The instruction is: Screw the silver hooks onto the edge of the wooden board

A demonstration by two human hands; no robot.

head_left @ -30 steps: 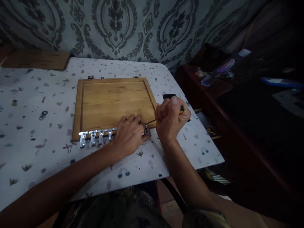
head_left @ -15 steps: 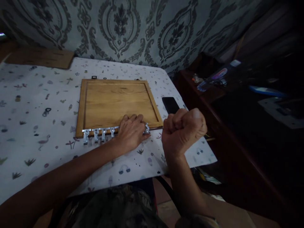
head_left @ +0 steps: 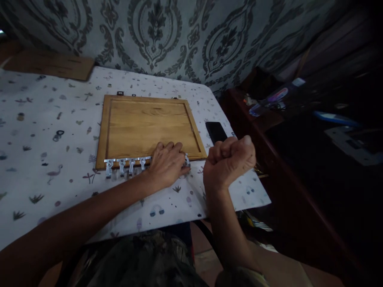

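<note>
A framed wooden panel [head_left: 146,125] lies flat on the table. Several silvery metal clips [head_left: 122,166] stand in a row along its near edge. My left hand [head_left: 167,165] is on that edge, right of the visible run of clips, with bent fingers over the wood and the thumb pointing right. One more clip [head_left: 187,160] shows just beyond its fingers; whatever is under the palm is hidden. Above the table's near right part, my right hand [head_left: 227,161] is raised in a closed fist, apart from the panel. Its curled fingers hide anything inside.
A black phone [head_left: 216,131] lies right of the panel on the patterned tablecloth [head_left: 72,151]. Cardboard [head_left: 50,65] sits at the far left, against the patterned wall covering. On a dark surface to the right are a plastic bottle [head_left: 277,95] and a blue item [head_left: 335,118].
My right fist has shifted slightly left. My left hand keeps its place on the panel's near edge. The whole view has tilted a little.
</note>
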